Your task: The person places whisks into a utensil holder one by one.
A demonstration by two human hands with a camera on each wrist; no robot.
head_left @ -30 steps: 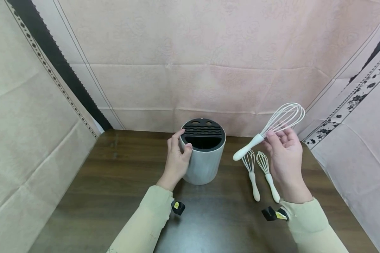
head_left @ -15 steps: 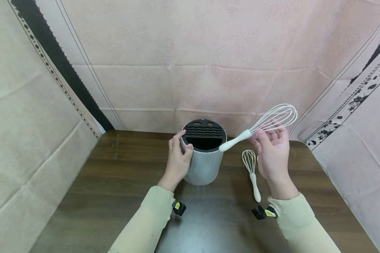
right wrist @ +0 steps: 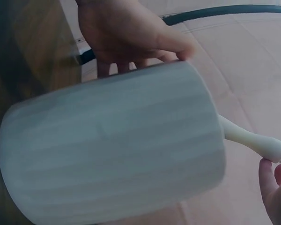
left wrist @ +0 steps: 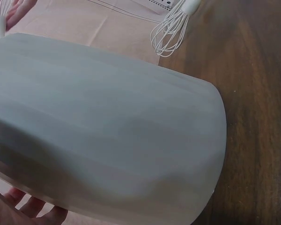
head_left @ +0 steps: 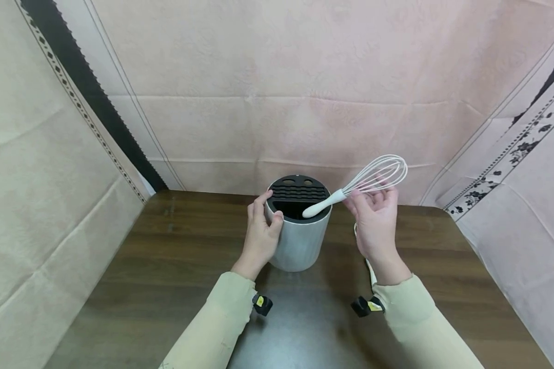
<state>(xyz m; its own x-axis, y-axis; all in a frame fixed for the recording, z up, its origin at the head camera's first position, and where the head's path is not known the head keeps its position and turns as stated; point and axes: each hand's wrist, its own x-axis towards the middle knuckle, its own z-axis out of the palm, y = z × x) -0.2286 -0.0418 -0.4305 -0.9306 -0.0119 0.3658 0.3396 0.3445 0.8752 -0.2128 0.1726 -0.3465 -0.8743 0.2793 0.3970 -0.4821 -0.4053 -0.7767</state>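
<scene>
A pale grey utensil holder [head_left: 300, 248] with a black slotted lid [head_left: 297, 190] stands upright on the table. My left hand [head_left: 260, 230] grips its left side, thumb and fingers at the rim. In my right hand [head_left: 376, 225] a large white whisk [head_left: 325, 204] is pinched near where its wires meet the handle. The whisk slants, handle end down and left, over the lid's wide front opening. In the right wrist view the handle [right wrist: 253, 140] reaches behind the holder's rim. Mostly hidden behind my right hand, a smaller whisk [head_left: 371, 271] lies on the table.
The brown wooden table [head_left: 180, 277] runs back to a pink cloth backdrop [head_left: 277, 118]. Pale cloth walls [head_left: 41, 215] stand on both sides. In the left wrist view a white whisk [left wrist: 173, 28] lies beyond the holder.
My right hand has carried the large whisk leftward, bringing its handle end over the holder's opening. It now covers most of the smaller whisks. My left hand keeps its grip on the holder.
</scene>
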